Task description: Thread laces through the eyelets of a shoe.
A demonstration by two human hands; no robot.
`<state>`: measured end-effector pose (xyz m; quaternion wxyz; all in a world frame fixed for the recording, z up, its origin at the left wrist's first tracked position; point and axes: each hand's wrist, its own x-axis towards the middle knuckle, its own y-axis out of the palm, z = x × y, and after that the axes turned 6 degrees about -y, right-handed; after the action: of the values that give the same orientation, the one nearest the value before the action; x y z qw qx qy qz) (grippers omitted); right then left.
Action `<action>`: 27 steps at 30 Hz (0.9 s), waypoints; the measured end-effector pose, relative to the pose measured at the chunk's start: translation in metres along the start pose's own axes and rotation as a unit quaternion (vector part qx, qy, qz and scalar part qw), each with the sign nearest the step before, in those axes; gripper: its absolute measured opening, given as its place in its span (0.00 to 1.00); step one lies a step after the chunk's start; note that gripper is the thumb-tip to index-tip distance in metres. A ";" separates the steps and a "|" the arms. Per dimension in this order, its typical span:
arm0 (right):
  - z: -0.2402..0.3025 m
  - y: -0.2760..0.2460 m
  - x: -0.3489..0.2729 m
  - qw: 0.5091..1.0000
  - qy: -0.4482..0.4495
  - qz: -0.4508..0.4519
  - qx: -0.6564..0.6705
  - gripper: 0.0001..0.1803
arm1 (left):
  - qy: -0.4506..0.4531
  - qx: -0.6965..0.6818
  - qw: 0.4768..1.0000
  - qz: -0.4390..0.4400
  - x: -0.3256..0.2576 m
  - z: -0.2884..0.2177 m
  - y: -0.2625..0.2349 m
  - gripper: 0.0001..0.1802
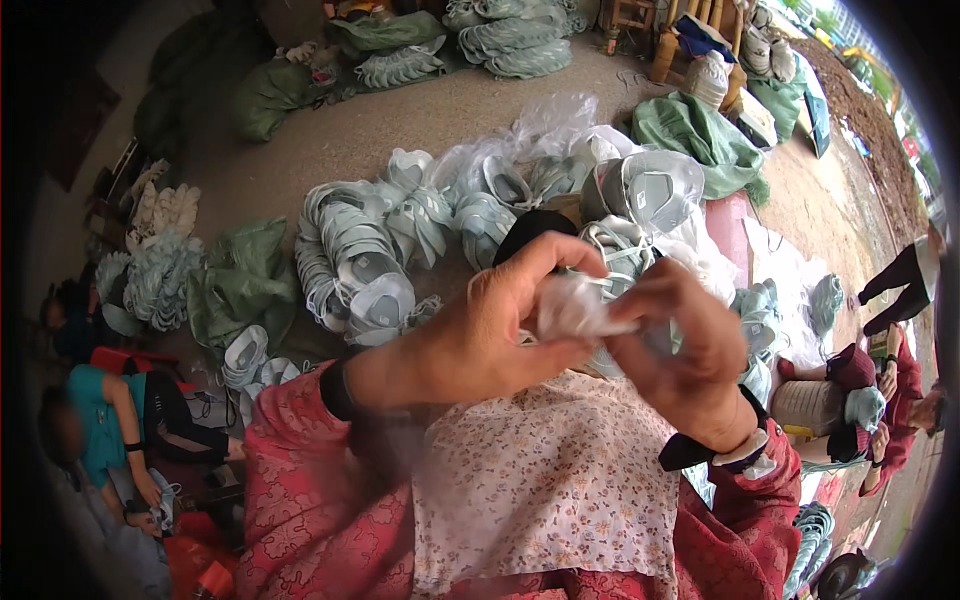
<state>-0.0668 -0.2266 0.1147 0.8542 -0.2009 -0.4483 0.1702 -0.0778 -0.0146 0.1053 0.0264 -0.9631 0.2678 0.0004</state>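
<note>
A small whitish bundle [570,308], blurred and perhaps thread or soft plastic, is held up in front of my chest. My left hand [490,325] curls round it from the left, with the thumb below and the index finger above. On its right side, the bent fingers of my right hand [685,355] pinch the bundle's edge; motion smears them. Just beyond my hands, partly hidden by them, are laced pale grey-green shoe uppers [615,240]. A flowered cloth [545,480] covers my lap.
Piles of pale shoe uppers [350,250] lie ahead and to the left, beside a green sack [243,285]. Clear plastic [550,125] and another green sack [695,140] lie beyond. One person [110,420] sits at left, others [890,410] at right.
</note>
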 end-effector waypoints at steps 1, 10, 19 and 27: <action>0.000 0.004 -0.007 0.998 0.030 0.039 0.039 0.14 | -0.052 0.021 0.998 0.030 -0.004 0.006 -0.006 0.29; -0.072 0.064 -0.083 0.931 0.021 0.363 -0.009 0.09 | 0.074 0.396 0.914 -0.039 -0.001 0.131 -0.020 0.07; -0.087 0.089 -0.081 0.875 -0.178 0.327 -0.311 0.22 | -0.099 0.174 0.978 -0.054 -0.009 0.126 -0.021 0.05; -0.102 0.100 -0.112 0.855 -0.252 0.377 -0.251 0.12 | -0.130 0.107 0.986 -0.005 -0.010 0.156 -0.021 0.08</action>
<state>-0.0531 -0.2132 -0.0661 0.5029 -0.5125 -0.5657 0.4055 -0.0736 0.0169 -0.0492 0.1638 -0.9477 0.2562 0.0970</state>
